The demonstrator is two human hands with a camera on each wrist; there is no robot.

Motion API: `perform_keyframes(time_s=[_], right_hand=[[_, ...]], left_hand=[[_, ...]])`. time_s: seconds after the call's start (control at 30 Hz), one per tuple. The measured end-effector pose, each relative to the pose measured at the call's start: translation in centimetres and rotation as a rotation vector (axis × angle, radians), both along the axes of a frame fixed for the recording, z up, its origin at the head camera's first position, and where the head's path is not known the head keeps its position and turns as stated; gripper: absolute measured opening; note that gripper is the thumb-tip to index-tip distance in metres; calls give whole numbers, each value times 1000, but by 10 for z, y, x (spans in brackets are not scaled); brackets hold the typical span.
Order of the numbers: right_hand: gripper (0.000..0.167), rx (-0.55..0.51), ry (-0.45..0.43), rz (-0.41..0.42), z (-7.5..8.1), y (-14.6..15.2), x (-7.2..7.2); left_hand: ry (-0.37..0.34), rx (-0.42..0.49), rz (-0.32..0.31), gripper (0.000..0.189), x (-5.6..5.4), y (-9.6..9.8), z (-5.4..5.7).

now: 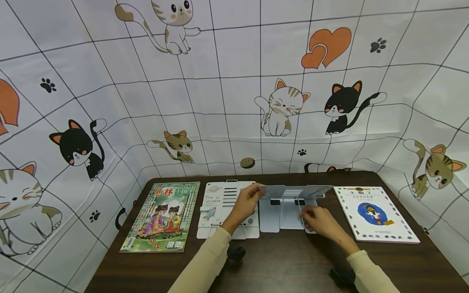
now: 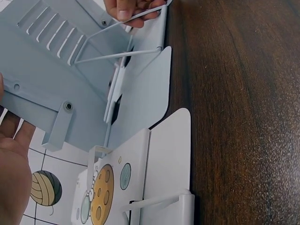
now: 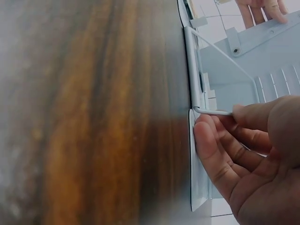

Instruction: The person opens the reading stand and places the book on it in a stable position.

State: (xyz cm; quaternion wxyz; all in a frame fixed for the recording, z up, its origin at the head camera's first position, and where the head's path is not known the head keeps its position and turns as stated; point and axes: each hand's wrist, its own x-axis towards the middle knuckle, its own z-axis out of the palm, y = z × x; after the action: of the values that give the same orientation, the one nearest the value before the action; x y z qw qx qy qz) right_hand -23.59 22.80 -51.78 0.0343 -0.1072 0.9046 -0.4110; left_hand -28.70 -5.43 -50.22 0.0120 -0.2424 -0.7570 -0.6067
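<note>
A light blue metal book stand (image 1: pixel 269 219) stands half-unfolded at the middle of the table, its base flat and its slotted back panel (image 2: pixel 51 79) tilted up. My left hand (image 1: pixel 246 205) grips the panel's left edge between thumb and fingers. At the base's front right, my right hand (image 1: pixel 318 220) pinches the wire support (image 3: pixel 213 112) with thumb and fingertips. The wire's far bar lies against the panel, right beside its row of slots, in the left wrist view. Under my left forearm is a white book stand (image 1: pixel 212 221) printed with "Tiny universe".
A green illustrated magazine (image 1: pixel 161 219) lies at the table's left. On the right is a white book (image 1: pixel 373 215) with a blue circle on its cover. A cat-patterned cloth (image 1: pixel 238 97) hangs behind the dark wooden table (image 1: pixel 278 264).
</note>
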Motion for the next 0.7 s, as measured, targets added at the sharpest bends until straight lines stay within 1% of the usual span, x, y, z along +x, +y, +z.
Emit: perform_keyframes(time_s=[0.1,0.33,0.53,0.7], right_hand=[[17,-8,4,4,0,1,2],[15,-10,11,-10,-2,0,4],[16,-8,-1,-15,-1,-1,2],[17,-5,-4,-18,4,0,4]], left_hand=[[3,1,-5,19,0,-1,0],[42,-2,-14,18,-1,-1,-1],[20,12,-19,17,-1,-2,0],[24,4,-26,19,-1,-2,-1]])
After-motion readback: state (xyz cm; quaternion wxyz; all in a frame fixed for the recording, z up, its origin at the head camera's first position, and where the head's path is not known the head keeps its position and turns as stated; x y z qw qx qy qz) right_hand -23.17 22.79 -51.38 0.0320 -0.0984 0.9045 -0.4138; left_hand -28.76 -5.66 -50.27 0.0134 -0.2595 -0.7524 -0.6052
